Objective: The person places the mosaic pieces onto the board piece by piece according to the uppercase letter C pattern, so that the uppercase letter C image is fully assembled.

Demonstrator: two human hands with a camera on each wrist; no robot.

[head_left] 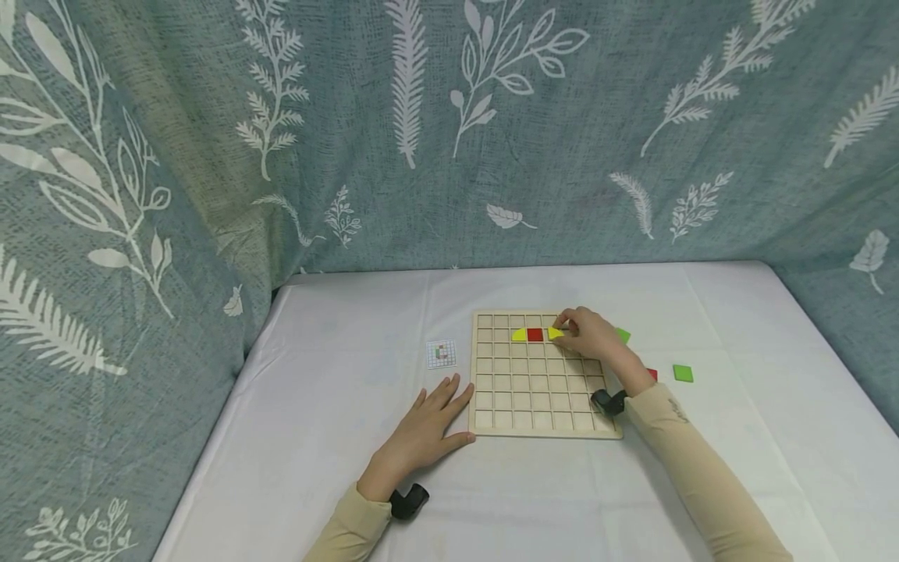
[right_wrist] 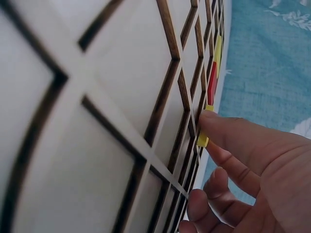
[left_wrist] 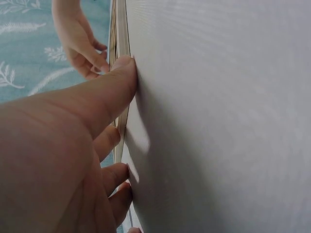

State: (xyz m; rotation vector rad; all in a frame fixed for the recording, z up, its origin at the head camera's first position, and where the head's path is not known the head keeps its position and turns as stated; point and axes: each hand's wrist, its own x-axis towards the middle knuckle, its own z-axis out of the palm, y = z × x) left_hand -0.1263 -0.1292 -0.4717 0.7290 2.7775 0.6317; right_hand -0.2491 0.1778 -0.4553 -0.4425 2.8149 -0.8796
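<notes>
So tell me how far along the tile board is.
Early on. Done: a yellow piece and a red square sit in the wooden grid board. In hand: the right hand pinches a second yellow piece beside the red one, while the left hand lies flat at the board's edge. Left: two green pieces and a red one lie on the cloth.
</notes>
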